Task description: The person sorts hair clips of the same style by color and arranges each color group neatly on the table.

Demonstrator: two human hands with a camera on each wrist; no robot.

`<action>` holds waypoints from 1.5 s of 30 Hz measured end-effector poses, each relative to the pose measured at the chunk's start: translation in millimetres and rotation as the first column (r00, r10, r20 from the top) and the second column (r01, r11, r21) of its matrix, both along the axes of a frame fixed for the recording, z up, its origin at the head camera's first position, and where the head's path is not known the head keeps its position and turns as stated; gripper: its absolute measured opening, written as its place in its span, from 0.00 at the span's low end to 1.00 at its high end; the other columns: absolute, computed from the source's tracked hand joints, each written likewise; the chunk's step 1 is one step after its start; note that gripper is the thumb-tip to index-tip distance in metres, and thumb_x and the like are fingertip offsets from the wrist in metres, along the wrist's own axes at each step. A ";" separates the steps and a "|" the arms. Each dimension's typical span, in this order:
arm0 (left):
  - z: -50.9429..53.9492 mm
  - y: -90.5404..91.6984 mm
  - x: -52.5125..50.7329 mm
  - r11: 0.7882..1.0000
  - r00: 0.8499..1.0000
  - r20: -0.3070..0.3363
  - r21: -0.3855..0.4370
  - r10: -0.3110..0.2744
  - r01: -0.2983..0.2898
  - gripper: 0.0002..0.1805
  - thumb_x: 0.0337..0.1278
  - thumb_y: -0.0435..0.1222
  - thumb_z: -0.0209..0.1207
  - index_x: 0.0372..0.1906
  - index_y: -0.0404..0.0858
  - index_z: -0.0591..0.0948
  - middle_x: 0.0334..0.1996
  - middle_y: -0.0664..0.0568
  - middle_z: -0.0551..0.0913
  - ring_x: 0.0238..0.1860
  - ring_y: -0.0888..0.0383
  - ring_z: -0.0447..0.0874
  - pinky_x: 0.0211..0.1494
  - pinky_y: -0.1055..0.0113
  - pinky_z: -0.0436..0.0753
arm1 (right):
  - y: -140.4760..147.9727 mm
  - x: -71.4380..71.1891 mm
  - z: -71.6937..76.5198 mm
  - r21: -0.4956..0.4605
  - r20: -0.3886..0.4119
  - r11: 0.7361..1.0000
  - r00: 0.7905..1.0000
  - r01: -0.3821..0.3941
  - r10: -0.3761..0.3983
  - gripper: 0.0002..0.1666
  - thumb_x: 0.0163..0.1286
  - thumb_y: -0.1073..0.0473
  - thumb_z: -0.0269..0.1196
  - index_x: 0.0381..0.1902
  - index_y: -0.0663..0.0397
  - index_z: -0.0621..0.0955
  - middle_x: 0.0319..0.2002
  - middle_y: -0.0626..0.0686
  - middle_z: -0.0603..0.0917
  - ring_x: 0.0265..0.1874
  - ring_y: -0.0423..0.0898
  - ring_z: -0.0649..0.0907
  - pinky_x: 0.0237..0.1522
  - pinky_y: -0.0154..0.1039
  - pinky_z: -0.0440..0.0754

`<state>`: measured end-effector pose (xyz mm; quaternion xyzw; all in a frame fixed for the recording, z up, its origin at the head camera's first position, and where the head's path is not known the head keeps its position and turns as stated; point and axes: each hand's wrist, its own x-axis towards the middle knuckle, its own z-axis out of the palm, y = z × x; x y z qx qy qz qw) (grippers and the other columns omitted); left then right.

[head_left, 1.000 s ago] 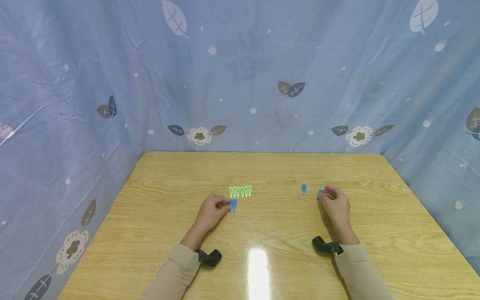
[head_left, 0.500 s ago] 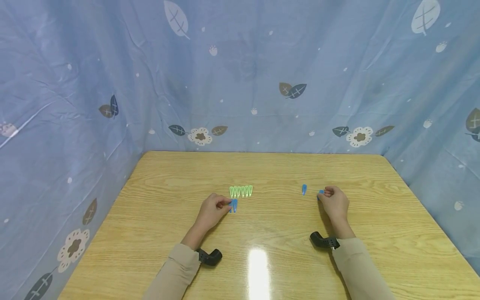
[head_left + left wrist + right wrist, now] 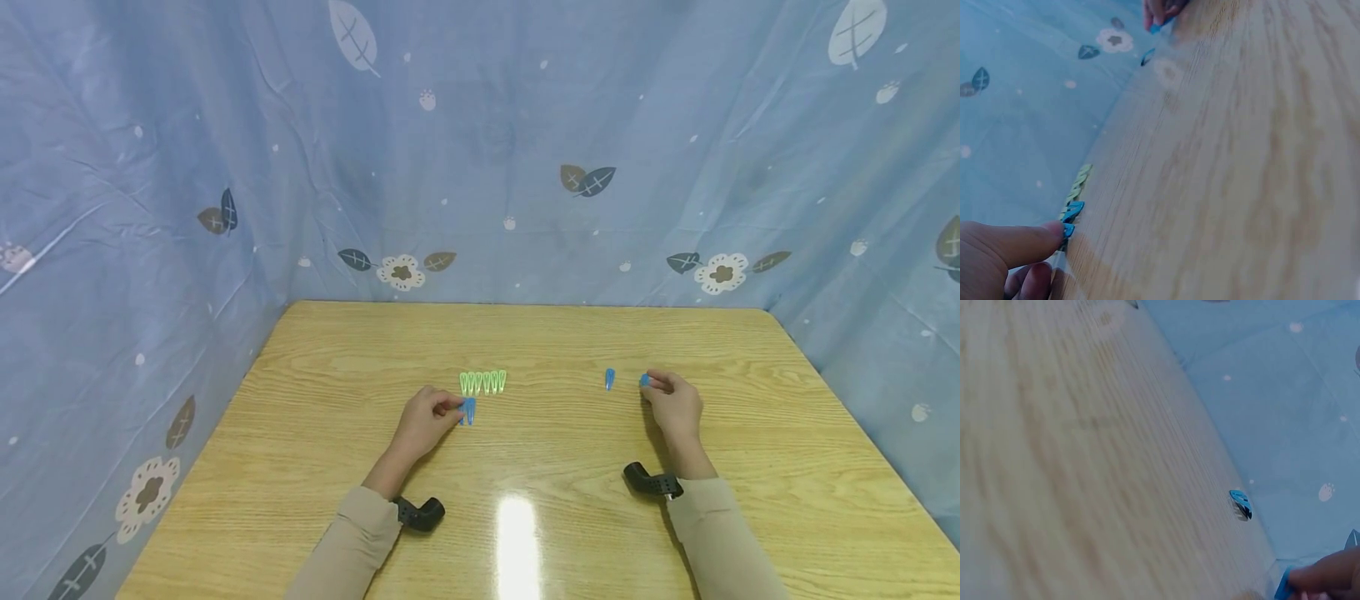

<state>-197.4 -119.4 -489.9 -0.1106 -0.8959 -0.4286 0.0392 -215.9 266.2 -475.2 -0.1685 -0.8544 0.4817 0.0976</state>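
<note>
My left hand (image 3: 425, 423) pinches a blue snap hair clip (image 3: 1069, 230) between thumb and fingers, largely covered by them. Just right of it lies another blue hair clip (image 3: 470, 411). Behind these two, a row of several light green hair clips (image 3: 482, 382) lies side by side. On the right, my right hand (image 3: 675, 408) pinches a blue hair clip (image 3: 644, 380), of which only one end shows. To the left of that hand a single blue hair clip (image 3: 610, 379) lies on the table; it also appears in the right wrist view.
The wood-grain table (image 3: 555, 467) ends at a blue patterned curtain (image 3: 480, 150) at the back and sides. A black wrist strap mount (image 3: 420, 514) sits on the left wrist, and a similar black mount (image 3: 651, 481) on the right. Glare (image 3: 517, 542) shows near the front.
My right hand has shifted slightly, and the blue hair clip in its fingers has turned so less of it shows. My left hand stays in place.
</note>
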 end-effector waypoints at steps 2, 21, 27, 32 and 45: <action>-0.1 0.0 -0.3 1.000 1.000 -0.001 0.000 0.000 0.000 0.09 0.54 0.34 0.66 0.41 0.38 0.86 0.32 0.54 0.75 0.33 0.60 0.73 0.38 0.69 0.77 | -0.5 -0.2 -0.3 -0.049 -0.011 0.999 1.000 -0.003 0.002 0.21 0.67 0.66 0.58 0.57 0.65 0.76 0.47 0.59 0.79 0.43 0.45 0.77 0.33 0.20 0.72; 3.4 1.2 2.1 1.000 1.000 0.009 0.008 0.000 0.000 0.08 0.56 0.34 0.65 0.41 0.38 0.86 0.33 0.53 0.76 0.34 0.59 0.73 0.39 0.68 0.77 | -30.8 12.1 28.1 -0.205 -0.102 0.941 0.962 -0.270 0.254 0.24 0.69 0.61 0.60 0.59 0.68 0.73 0.45 0.56 0.78 0.37 0.33 0.77 0.41 0.24 0.77; 3.0 1.0 1.8 1.000 1.000 0.009 0.010 -0.003 0.003 0.08 0.56 0.34 0.65 0.41 0.38 0.86 0.33 0.53 0.76 0.34 0.59 0.73 0.39 0.68 0.77 | -62.2 14.5 27.9 -0.215 -0.097 0.912 0.937 -0.349 0.335 0.20 0.67 0.64 0.61 0.55 0.68 0.76 0.43 0.58 0.78 0.37 0.39 0.78 0.40 0.26 0.78; 2.2 0.5 1.1 1.000 1.000 0.009 0.014 -0.005 0.005 0.08 0.55 0.34 0.65 0.41 0.38 0.86 0.33 0.53 0.76 0.33 0.60 0.73 0.38 0.68 0.77 | -84.6 13.7 22.7 -0.214 -0.111 0.890 0.916 -0.402 0.386 0.18 0.66 0.66 0.61 0.53 0.69 0.77 0.43 0.60 0.78 0.38 0.44 0.78 0.40 0.26 0.78; 0.6 0.0 0.4 1.000 1.000 -0.002 0.014 -0.006 0.006 0.08 0.54 0.34 0.66 0.41 0.38 0.86 0.33 0.53 0.76 0.33 0.60 0.73 0.38 0.68 0.77 | -151.4 12.8 7.2 -0.233 -0.071 0.842 0.872 -0.487 0.485 0.16 0.60 0.70 0.63 0.47 0.67 0.79 0.37 0.57 0.79 0.33 0.46 0.79 0.33 0.31 0.80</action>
